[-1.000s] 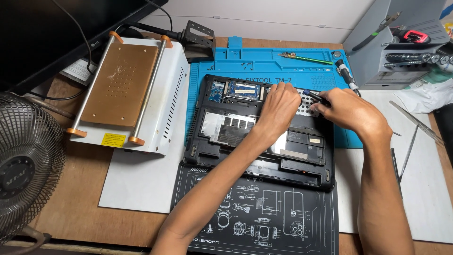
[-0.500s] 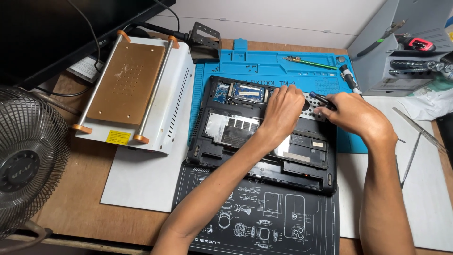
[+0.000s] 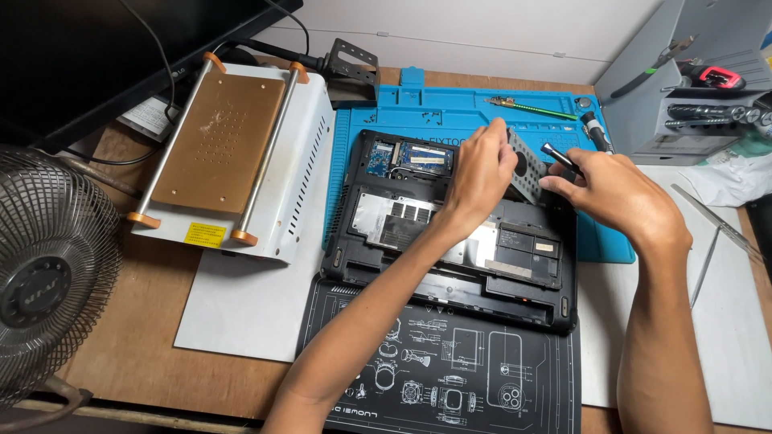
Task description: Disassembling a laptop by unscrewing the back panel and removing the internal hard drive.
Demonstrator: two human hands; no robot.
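The left hand (image 3: 482,173) pinches a grey perforated metal bracket (image 3: 524,165), tilted up over the opened laptop (image 3: 450,233) at its 1 o'clock corner. At 3 o'clock of the bracket, just beside, the right hand (image 3: 619,197) grips a dark screwdriver (image 3: 560,157).

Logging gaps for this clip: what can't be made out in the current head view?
- Screwdriver tip: hidden behind the perforated metal plate.
- Right hand grip: fingers curl away from the camera.
- Laptop bay beneath the plate: covered by the left hand.
- Fan: cut off at the left edge.
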